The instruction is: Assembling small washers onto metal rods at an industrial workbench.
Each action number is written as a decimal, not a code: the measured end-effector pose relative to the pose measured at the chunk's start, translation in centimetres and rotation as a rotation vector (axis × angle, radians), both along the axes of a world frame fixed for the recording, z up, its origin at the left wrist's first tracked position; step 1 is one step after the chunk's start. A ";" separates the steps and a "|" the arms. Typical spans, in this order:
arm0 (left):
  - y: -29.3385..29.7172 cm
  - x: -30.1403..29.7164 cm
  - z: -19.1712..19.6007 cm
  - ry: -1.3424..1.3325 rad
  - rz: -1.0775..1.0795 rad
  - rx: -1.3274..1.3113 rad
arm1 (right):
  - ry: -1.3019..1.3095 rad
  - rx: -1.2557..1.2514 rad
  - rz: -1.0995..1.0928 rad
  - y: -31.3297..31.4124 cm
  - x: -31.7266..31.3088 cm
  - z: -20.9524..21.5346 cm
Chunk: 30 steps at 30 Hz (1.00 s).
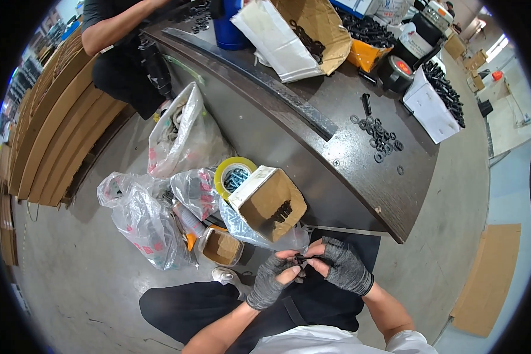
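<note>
In grey fingerless gloves, my hands meet above my lap, both pinching the same small black bolt (300,258). My left hand (270,278) has its thumb and fingertips closed on it from the left. From the right, the fingertips of my right hand (341,266) close on its other end. Fingers cover much of the bolt, and whether a washer sits on it I cannot make out. Just beyond my hands, an open cardboard box (253,206) tilts toward me, with several small black parts (282,211) inside.
On the dark table (360,194) lie loose black washers (379,138), near a white box of black bolts (439,97) and a larger tilted carton (283,41). Plastic bags (138,218), a tape roll (223,174) and a small box (221,246) stand left. A co-worker's arm (115,29) shows far left.
</note>
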State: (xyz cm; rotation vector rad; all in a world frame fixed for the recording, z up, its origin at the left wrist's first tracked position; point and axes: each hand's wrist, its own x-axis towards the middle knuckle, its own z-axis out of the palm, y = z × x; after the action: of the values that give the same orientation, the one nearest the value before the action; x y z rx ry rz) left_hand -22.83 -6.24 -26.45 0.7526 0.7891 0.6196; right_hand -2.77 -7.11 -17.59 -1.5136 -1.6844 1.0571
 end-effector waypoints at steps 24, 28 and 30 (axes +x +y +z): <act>2.1 -1.1 -4.8 0.059 0.378 -0.230 | -0.502 0.324 0.571 10.2 -3.3 -11.8; 1.7 -1.6 -5.6 0.148 0.367 -0.209 | -0.359 0.039 0.628 11.0 -3.2 -10.0; 1.9 -1.3 -5.5 0.115 0.367 -0.245 | -0.279 -0.049 0.591 11.3 -2.6 -9.2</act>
State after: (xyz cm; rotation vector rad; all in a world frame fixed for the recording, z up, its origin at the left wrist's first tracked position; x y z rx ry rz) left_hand -24.10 -4.33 -31.93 0.4229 1.1009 0.7950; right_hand -5.42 4.22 -26.76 -1.2580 -2.4089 1.2206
